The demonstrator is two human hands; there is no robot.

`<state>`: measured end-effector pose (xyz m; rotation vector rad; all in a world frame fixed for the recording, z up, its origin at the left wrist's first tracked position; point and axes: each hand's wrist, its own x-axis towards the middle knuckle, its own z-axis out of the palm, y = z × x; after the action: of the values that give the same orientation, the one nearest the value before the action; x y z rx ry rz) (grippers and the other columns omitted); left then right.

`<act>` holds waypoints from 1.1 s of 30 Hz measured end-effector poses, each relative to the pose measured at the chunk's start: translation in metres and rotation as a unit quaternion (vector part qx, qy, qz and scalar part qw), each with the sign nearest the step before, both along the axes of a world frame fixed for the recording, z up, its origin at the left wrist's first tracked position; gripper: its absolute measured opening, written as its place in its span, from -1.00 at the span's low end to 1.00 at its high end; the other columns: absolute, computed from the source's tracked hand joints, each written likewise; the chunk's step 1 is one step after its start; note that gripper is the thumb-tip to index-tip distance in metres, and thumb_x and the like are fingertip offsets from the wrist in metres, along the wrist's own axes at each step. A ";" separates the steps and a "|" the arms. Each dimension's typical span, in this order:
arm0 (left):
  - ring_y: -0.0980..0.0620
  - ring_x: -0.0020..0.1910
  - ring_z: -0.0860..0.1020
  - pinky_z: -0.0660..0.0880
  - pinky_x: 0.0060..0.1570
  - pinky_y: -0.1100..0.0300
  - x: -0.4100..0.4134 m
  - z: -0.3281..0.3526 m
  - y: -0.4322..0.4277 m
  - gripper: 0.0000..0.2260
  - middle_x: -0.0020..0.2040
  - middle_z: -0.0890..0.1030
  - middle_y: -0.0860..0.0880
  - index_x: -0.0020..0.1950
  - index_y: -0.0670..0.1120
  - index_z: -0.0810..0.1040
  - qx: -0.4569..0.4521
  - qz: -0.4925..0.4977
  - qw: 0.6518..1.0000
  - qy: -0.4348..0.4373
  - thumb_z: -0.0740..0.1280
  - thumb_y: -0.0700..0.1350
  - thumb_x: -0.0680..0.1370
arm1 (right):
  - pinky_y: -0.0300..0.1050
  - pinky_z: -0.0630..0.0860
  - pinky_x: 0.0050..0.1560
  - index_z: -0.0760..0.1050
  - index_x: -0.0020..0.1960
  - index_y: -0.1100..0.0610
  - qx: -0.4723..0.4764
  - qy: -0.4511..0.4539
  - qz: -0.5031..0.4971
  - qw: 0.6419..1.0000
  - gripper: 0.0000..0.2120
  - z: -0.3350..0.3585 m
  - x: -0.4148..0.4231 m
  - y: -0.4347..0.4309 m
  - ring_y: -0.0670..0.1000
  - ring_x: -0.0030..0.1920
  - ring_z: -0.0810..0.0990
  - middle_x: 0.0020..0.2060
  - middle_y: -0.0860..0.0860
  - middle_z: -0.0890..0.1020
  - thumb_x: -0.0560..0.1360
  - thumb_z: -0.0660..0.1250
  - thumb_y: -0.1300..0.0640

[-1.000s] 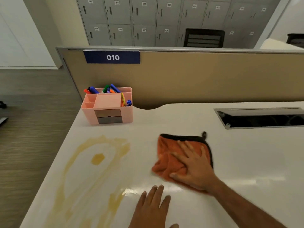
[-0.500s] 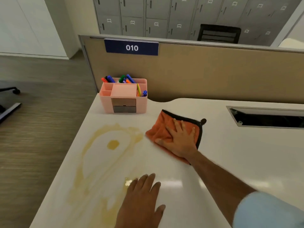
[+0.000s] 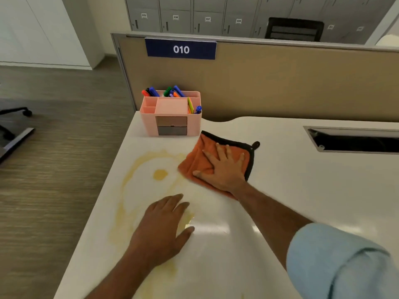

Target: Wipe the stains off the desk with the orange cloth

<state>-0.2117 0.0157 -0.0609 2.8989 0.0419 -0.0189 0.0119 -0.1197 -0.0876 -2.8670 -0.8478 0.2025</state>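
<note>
An orange cloth (image 3: 199,160) with a black edge lies flat on the white desk (image 3: 302,190), just right of the stain. My right hand (image 3: 224,169) presses on it, palm down, fingers spread. The stain (image 3: 138,175) is a yellowish ring with a darker blob (image 3: 160,174) inside, and it runs down the desk's left side towards me. My left hand (image 3: 162,227) rests flat on the desk over the stain's lower part, fingers together, holding nothing.
A pink desk organiser (image 3: 171,113) with coloured pens stands at the back left corner, close to the cloth. A beige partition (image 3: 280,83) with a "010" sign closes the far edge. A cable slot (image 3: 354,140) opens at the right. The desk's left edge drops to the floor.
My right hand has slid the cloth forward and left across the desk, up to the stain's right edge near the organiser. My left hand has come further onto the desk.
</note>
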 end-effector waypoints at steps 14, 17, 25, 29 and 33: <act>-0.02 0.53 0.25 0.25 0.46 0.00 0.002 -0.002 0.157 -0.36 0.56 0.26 -0.04 0.51 -0.05 0.32 -0.010 0.139 0.990 0.028 0.20 0.28 0.54 | 0.47 -0.26 0.39 -0.05 0.54 -0.27 0.021 -0.025 -0.017 0.999 -0.08 0.002 -0.014 0.032 0.20 0.57 -0.10 0.59 0.02 -0.03 0.27 -0.14 -0.66; -0.01 0.53 0.23 0.23 0.47 0.03 0.002 -0.012 0.151 -0.38 0.57 0.24 -0.02 0.51 -0.05 0.32 -0.040 0.142 0.989 0.019 0.21 0.26 0.54 | 0.44 -0.27 0.42 -0.10 0.51 -0.33 0.020 -0.033 0.086 0.996 -0.12 -0.010 -0.040 0.020 0.11 0.58 -0.16 0.59 -0.08 -0.08 0.28 -0.14 -0.67; 0.10 0.53 0.23 0.20 0.44 0.16 -0.003 -0.009 0.165 -0.38 0.57 0.23 0.08 0.53 0.02 0.29 -0.067 0.122 0.990 0.019 0.16 0.30 0.54 | 0.44 -0.18 0.43 -0.05 0.51 -0.32 0.019 -0.039 0.012 0.999 -0.13 -0.004 -0.020 0.008 0.12 0.57 -0.09 0.59 -0.07 -0.02 0.28 -0.15 -0.66; 0.10 0.53 0.22 0.16 0.43 0.18 -0.003 -0.012 0.167 -0.40 0.56 0.27 0.07 0.53 0.03 0.28 -0.093 0.123 0.988 -0.003 0.14 0.28 0.56 | 0.47 -0.23 0.41 -0.07 0.54 -0.25 0.034 -0.019 0.019 0.999 -0.05 0.001 -0.018 0.086 0.20 0.57 -0.07 0.59 0.00 -0.01 0.25 -0.17 -0.66; 0.04 0.52 0.25 0.18 0.45 0.12 -0.004 -0.017 0.167 -0.39 0.54 0.31 0.00 0.54 -0.01 0.26 -0.099 0.115 0.988 -0.013 0.09 0.29 0.58 | 0.43 -0.28 0.43 -0.07 0.53 -0.29 0.014 -0.027 0.152 0.988 -0.16 -0.006 -0.055 0.098 0.13 0.58 -0.15 0.60 -0.06 -0.07 0.33 -0.09 -0.60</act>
<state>-0.2160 0.1827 -0.0779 2.6776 0.3495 0.0512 -0.0427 -0.0218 -0.0939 -2.7143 -1.2857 0.1455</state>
